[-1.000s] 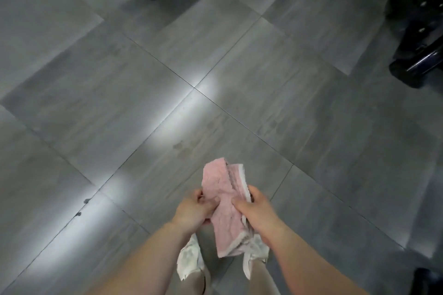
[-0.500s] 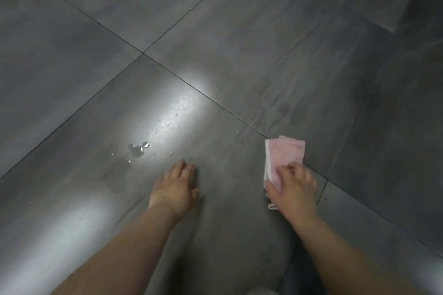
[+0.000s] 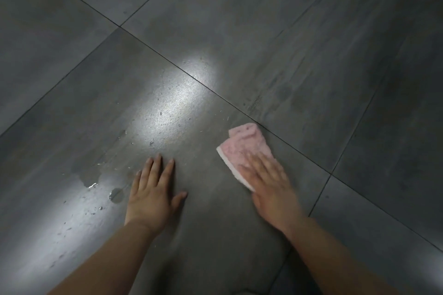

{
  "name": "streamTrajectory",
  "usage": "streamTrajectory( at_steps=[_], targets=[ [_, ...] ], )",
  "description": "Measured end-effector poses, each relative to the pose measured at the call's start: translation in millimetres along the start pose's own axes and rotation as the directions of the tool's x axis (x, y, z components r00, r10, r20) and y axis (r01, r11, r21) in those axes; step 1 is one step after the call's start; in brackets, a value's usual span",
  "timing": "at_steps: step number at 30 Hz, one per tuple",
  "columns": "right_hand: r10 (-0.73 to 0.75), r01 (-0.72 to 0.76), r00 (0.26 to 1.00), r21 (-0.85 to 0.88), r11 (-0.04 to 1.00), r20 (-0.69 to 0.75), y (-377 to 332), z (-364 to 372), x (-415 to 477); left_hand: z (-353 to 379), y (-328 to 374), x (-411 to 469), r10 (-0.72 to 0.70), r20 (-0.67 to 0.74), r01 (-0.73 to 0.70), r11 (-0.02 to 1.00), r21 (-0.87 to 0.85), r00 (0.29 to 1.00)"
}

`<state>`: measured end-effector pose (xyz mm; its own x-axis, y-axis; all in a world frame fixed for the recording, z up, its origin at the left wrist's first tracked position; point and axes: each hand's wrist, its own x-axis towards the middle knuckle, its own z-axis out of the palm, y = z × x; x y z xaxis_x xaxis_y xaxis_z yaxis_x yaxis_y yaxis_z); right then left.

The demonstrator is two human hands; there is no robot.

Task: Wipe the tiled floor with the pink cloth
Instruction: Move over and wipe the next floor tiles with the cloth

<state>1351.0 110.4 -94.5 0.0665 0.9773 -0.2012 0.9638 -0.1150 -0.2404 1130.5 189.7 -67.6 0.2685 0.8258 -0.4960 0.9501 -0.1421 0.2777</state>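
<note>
head view | right hand [image 3: 266, 187] flat, pressing cloth [image 3: 244, 148] onto floor [image 3: 311, 55] | spill [image 3: 100, 179] at 9 o'clock from cloth, beyond left hand [image 3: 153, 191], splayed, empty

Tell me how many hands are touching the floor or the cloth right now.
2. The left hand lies flat on the bare tile, beside the wet patch. The right hand presses on the pink cloth.

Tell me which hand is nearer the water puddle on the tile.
Left. The left hand lies flat beside the puddle; the right hand presses the pink cloth farther away.
</note>
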Motion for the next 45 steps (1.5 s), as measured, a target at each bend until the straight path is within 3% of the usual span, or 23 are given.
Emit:
streamTrajectory(
  at_steps=[2, 4, 7, 8, 9, 10, 13, 15, 17, 19, 21, 23, 25, 27, 29, 31, 32, 34, 36, 38, 40, 42, 45],
  targets=[
    [0.052, -0.054, 0.997, -0.029, 0.998, -0.048, 41.0, -12.1, -6.1, 1.4, -3.3, 0.8, -0.004, 0.001, 0.004, 1.0, 0.011, 1.0],
    [0.241, -0.233, 0.965, 0.083, 0.969, -0.107, 64.7, -22.9, -6.0, 0.1, -4.4, 1.8, 0.007, -0.015, -0.007, 1.0, 0.001, 1.0],
    [0.632, -0.566, 0.759, 0.319, 0.76, -0.157, 44.5, -26.0, 23.4, 0.7, -5.1, 1.0, 0.014, -0.021, -0.014, 1.0, 0.014, 1.0],
    [0.691, -0.61, 0.707, 0.363, 0.704, -0.151, 27.6, -24.0, 37.7, 1.3, -5.7, 0.9, 0.011, -0.021, -0.01, 1.0, 0.015, 1.0],
    [0.678, -0.596, 0.719, 0.369, 0.713, -0.149, 9.6, -21.7, 51.7, 0.4, -4.6, 0.6, 0.006, -0.019, -0.006, 1.0, 0.022, 1.0],
    [0.608, -0.534, 0.778, 0.345, 0.772, -0.158, -8.6, -16.8, 64.2, 0.3, -4.3, 0.9, 0.006, -0.016, -0.006, 1.0, 0.03, 1.0],
    [0.231, -0.218, 0.961, 0.103, 0.971, -0.149, -68.6, -1.0, 81.1, -1.0, -9.0, 0.4, 0.035, -0.032, -0.035, 0.999, 0.001, 0.999],
    [-0.066, 0.069, 0.994, 0.035, 0.997, -0.09, -79.7, 1.9, 77.4, -1.9, -12.1, 1.6, 0.068, -0.054, -0.069, 0.997, -0.02, 0.996],
    [-0.215, 0.216, 0.975, -0.001, 0.976, -0.046, -51.2, -4.0, 79.1, 0.3, -17.0, 1.4, 0.083, -0.032, -0.082, 0.997, 0.004, 0.996],
    [-0.171, 0.171, 0.978, -0.006, 0.985, -0.119, -3.4, -13.7, 78.6, 0.3, -18.5, 1.2, 0.09, -0.036, -0.089, 0.996, 0.02, 0.995],
    [0.119, -0.107, 0.981, 0.081, 0.991, -0.152, 35.2, -26.7, 74.8, 1.2, -20.3, 2.7, 0.091, -0.038, -0.088, 0.994, 0.064, 0.995],
    [0.459, -0.424, 0.872, 0.204, 0.882, -0.171, 37.1, -32.8, 72.4, -1.9, -21.1, 3.0, 0.051, 0.064, -0.058, 0.992, 0.111, 0.997],
    [0.602, -0.561, 0.779, 0.232, 0.795, -0.179, 5.2, -22.8, 75.6, -1.7, -22.0, 4.4, 0.07, 0.121, -0.088, 0.985, 0.151, 0.99],
    [0.445, -0.406, 0.857, 0.191, 0.894, -0.259, -41.1, -4.1, 76.1, 3.2, -25.6, 5.7, 0.084, 0.101, -0.101, 0.979, 0.178, 0.991],
    [0.131, -0.118, 0.965, 0.068, 0.991, -0.228, -78.3, 13.6, 64.8, -1.7, -21.9, 4.4, 0.068, 0.065, -0.076, 0.988, 0.132, 0.996],
    [-0.11, 0.114, 0.98, 0.016, 0.993, -0.165, -77.7, 17.7, 54.3, 1.9, -23.3, 5.7, 0.084, -0.01, -0.083, 0.993, 0.084, 0.996],
    [-0.161, 0.162, 0.976, -0.001, 0.987, -0.148, -64.8, 10.3, 53.1, 2.7, -25.1, 4.8, 0.092, -0.011, -0.091, 0.994, 0.057, 0.996],
    [-0.127, 0.125, 0.98, -0.023, 0.992, -0.151, -21.8, -0.6, 49.3, 2.3, -27.2, 4.4, 0.111, -0.035, -0.112, 0.994, -0.003, 0.993],
    [0.112, -0.104, 0.976, 0.049, 0.993, -0.185, 23.8, -12.3, 40.6, -0.3, -26.8, 2.9, 0.108, -0.001, -0.108, 0.994, -0.006, 0.994],
    [0.469, -0.441, 0.861, 0.171, 0.881, -0.198, 41.3, -21.5, 29.8, -4.0, -24.3, 2.5, 0.071, 0.044, -0.071, 0.997, 0.01, 0.997],
    [0.646, -0.606, 0.732, 0.227, 0.763, -0.217, 22.6, -12.3, 23.2, -6.2, -20.5, 1.5, 0.057, 0.049, -0.058, 0.998, 0.007, 0.997],
    [0.545, -0.512, 0.791, 0.188, 0.838, -0.277, -17.6, 3.9, 19.2, -7.4, -19.5, 1.2, 0.043, 0.059, -0.043, 0.999, -0.009, 0.997],
    [0.172, -0.17, 0.954, 0.03, 0.985, -0.244, -79.9, 30.9, 1.0, -9.2, -18.7, 1.2, 0.036, 0.086, -0.038, 0.999, 0.018, 0.996]
  ],
)
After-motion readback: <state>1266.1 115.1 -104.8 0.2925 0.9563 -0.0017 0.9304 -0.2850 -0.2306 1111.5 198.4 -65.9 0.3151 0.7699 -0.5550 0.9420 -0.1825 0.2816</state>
